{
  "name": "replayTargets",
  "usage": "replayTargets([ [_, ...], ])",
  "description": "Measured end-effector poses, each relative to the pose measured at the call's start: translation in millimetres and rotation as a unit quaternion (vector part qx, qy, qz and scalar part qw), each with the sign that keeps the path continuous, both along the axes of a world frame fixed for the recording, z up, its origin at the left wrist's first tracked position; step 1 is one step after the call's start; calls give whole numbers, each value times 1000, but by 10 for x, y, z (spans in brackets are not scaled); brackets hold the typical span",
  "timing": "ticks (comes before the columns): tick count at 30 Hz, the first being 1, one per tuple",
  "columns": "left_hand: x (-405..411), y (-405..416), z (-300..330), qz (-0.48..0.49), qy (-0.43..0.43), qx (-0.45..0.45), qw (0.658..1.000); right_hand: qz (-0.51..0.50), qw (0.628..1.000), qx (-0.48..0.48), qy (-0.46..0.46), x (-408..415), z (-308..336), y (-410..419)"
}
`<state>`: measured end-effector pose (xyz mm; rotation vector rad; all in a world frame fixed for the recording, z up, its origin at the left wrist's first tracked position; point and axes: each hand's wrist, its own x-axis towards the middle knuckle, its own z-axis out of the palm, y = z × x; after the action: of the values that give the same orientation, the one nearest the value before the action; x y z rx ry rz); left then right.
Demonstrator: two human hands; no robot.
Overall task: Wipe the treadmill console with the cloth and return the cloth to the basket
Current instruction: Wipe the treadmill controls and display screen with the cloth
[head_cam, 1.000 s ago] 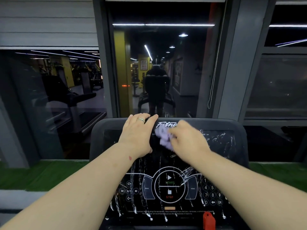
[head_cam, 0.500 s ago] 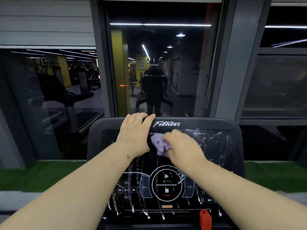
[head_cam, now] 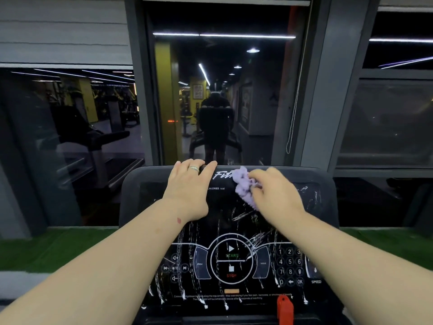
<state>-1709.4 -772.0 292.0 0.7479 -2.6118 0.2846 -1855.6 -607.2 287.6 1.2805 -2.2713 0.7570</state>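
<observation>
The black treadmill console (head_cam: 323, 207) fills the lower middle of the head view, streaked with white marks and drips. My left hand (head_cam: 191, 188), with a ring on one finger, lies flat on the console's upper left part, fingertips at its top edge. My right hand (head_cam: 274, 195) presses a crumpled lilac cloth (head_cam: 243, 187) against the upper middle of the console, near the white logo. A start and stop dial (head_cam: 231, 259) and a number keypad (head_cam: 290, 266) sit lower down. No basket is in view.
A red safety key (head_cam: 284, 309) sticks up at the console's bottom edge. Dark window glass (head_cam: 218, 102) stands right behind the console, reflecting a gym and a person. A strip of green turf (head_cam: 51, 247) runs along the sill on both sides.
My right hand has slid the cloth up and to the right, from the middle of the display to the top edge by the logo. My left hand stays in place.
</observation>
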Motion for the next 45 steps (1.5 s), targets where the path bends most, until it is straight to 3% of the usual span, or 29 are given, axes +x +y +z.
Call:
replayTargets([
  [6,-107,193,174,0,-57,52,997,76,990,115,30,88,-106,100],
  [10,-284,335,219,-35,-62,17,997,-43,999,-7,-8,-195,28,211],
  [15,-439,403,135,-20,-38,-15,999,48,993,104,27,-23,-147,238],
  [19,-457,381,105,-13,-25,-19,999,-39,999,-2,-17,-323,5,303],
  [24,-457,388,77,-13,-11,-14,1000,37,994,98,17,-125,-130,301],
  [28,-460,394,79,-10,-9,-13,1000,-43,999,11,-6,-315,59,321],
  [33,-454,394,81,-12,-10,-9,1000,41,993,104,23,-100,-131,332],
  [37,-469,392,105,-12,-20,6,1000,-22,1000,-2,-15,-233,53,289],
  [42,-443,385,133,-17,-21,31,999,63,992,111,14,26,-190,271],
  [45,-441,381,138,-17,-22,22,999,-4,999,38,-16,-230,43,241],
])
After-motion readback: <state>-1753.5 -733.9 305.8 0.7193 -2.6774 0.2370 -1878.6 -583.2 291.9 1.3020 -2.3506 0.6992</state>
